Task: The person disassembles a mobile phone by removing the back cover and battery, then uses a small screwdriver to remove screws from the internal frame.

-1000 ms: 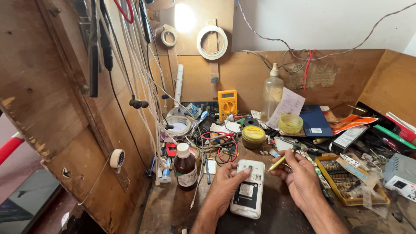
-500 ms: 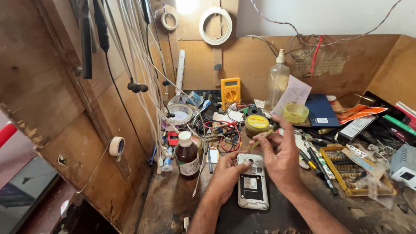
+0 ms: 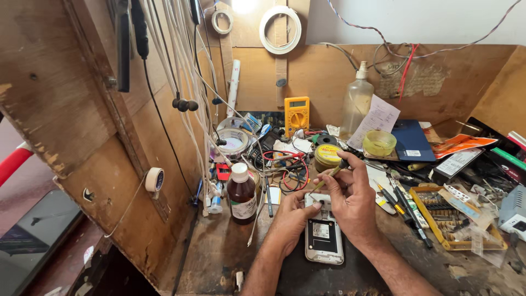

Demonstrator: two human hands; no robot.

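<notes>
On the dark patch of the cluttered wooden workbench [image 3: 219, 257], dead centre in front of me, lies a white mobile phone with its back cover off [image 3: 324, 238], the open back showing a dark, sticker-marked recess inside a pale frame. My left hand [image 3: 290, 219] presses against its left edge near the top, fingers curled onto the casing. My right hand [image 3: 353, 200] sits over the phone's top end, thumb and fingers pinched closed around a thin yellow-handled tool [image 3: 329, 176] whose tip points down at the upper edge of the phone.

At ten o'clock from the phone stands a brown glass bottle with a white cap [image 3: 241, 193], upright, its dark liquid reaching close to the neck. At twelve o'clock, just beyond my right hand, sits a small round tin with a yellow lid [image 3: 327, 156], closed, so I cannot tell what is in it. Farther out at one o'clock a clear plastic bottle with a nozzle top [image 3: 356, 101] stands against the back board, and beside it a shallow yellow-green plastic bowl [image 3: 379, 142] holding something I cannot make out. At three o'clock an orange compartment tray [image 3: 450, 218] holds small parts too fine to identify. A yellow digital multimeter [image 3: 296, 115] leans upright at twelve o'clock, well behind the tin.
</notes>
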